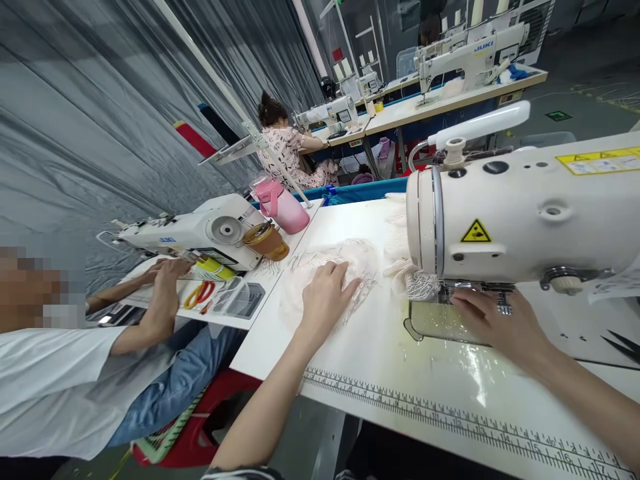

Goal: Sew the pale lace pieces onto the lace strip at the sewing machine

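My left hand (327, 297) rests on a loose pile of sheer pale lace fabric (363, 257), thumb apart from the fingers. To the right, my right hand (495, 323) is at the needle area of a white sewing machine (520, 213), its fingertips closed together beside the presser foot. What those fingertips hold, if anything, is hidden. A gathered piece of white netted lace (423, 287) lies just left of the presser foot, partly behind the machine head. More fringed pale fabric (397, 230) lies behind it.
Black scissors (623, 347) lie at the right; a ruler strip (425, 407) runs along the front edge. At left, a co-worker (55, 387) works at another machine (200, 227), near a brown cup (267, 241) and pink bottle (283, 207). Another person (287, 150) sits behind.
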Tool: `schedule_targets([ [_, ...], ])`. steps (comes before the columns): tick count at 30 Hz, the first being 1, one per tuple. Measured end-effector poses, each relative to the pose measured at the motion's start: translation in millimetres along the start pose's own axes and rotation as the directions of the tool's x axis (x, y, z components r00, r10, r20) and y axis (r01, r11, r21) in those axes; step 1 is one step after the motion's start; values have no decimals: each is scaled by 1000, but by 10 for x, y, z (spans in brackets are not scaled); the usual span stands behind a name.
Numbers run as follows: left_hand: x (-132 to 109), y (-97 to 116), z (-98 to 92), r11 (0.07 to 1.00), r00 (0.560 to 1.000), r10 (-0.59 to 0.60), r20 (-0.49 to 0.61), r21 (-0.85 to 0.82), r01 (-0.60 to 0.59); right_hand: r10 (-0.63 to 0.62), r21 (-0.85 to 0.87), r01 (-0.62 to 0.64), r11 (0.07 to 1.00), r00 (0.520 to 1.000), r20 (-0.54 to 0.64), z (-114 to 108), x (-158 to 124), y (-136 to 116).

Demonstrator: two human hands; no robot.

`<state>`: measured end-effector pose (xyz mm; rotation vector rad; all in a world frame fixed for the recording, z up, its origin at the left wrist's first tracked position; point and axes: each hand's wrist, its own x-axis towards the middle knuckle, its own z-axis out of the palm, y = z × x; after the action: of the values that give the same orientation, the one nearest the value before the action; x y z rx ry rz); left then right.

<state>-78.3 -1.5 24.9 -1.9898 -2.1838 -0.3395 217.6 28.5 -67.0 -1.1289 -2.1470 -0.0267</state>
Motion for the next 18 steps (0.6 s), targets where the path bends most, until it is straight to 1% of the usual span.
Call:
schedule_targets([
  [3, -4, -21, -20, 989, 1000, -13, -15, -151, 10, 10, -14, -10, 1000, 1000, -11, -43, 34, -29],
  [6, -39, -8, -87, 947, 999, -15, -35, -321, 3, -14, -39, 13, 999, 1000, -5, -69, 59, -40],
  [7, -68, 24, -115, 920, 1000, 12, -12, -392, -16, -26, -58, 26, 998, 1000, -8, -69, 63, -40],
  [8, -107, 75, -141, 883, 997, 68, 36, -467, -44, -36, -76, 35, 997, 999, -12, -66, 66, -41],
  [9, -155, 144, -163, 836, 982, 157, 101, -543, -78, -41, -89, 40, 995, 999, -18, -61, 68, -41],
  [10, -212, 230, -179, 770, 947, 271, 173, -629, -106, -44, -99, 41, 994, 999, -23, -57, 70, -42],
  [11, -273, 326, -187, 707, 886, 400, 235, -694, -135, -43, -97, 40, 994, 999, -26, -55, 72, -44],
  [12, -336, 428, -186, 661, 814, 513, 273, -730, -173, -46, -92, 44, 995, 999, -26, -56, 74, -47],
  [13, -398, 528, -173, 636, 743, 602, 291, -738, -226, -49, -95, 47, 994, 999, -19, -62, 78, -51],
  [14, -457, 620, -150, 618, 694, 663, 280, -727, -298, -53, -97, 52, 994, 999, -11, -72, 82, -56],
  [15, -510, 700, -117, 617, 685, 689, 238, -689, -380, -54, -101, 55, 993, 998, 13, -86, 87, -62],
  [17, -591, 811, -25, 643, 713, 692, 114, -547, -536, -54, -106, 58, 993, 998, 36, -126, 99, -79],
  [18, -617, 842, 28, 661, 724, 687, 57, -464, -590, -81, -89, 84, 992, 996, 36, -151, 106, -89],
])
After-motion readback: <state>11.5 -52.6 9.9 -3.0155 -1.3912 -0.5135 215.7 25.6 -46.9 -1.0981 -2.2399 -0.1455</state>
